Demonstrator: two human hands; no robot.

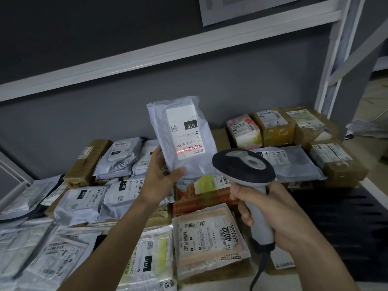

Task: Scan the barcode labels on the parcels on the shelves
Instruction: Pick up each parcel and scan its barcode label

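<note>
The left hand [160, 179] grips the lower edge of a grey poly mailer [184, 139], thumb across its front, holding it upright above the shelf [375, 186] of parcels; a red scan line crosses the barcode on its white shipping label [184, 131]; the right hand [270, 213] is wrapped around the handle of a barcode scanner [245, 166], just beside the mailer, head aimed at the label.

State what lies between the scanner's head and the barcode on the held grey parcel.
In the head view, nothing solid: only open air between the scanner and the grey parcel, whose barcode carries the red scan line.
</note>
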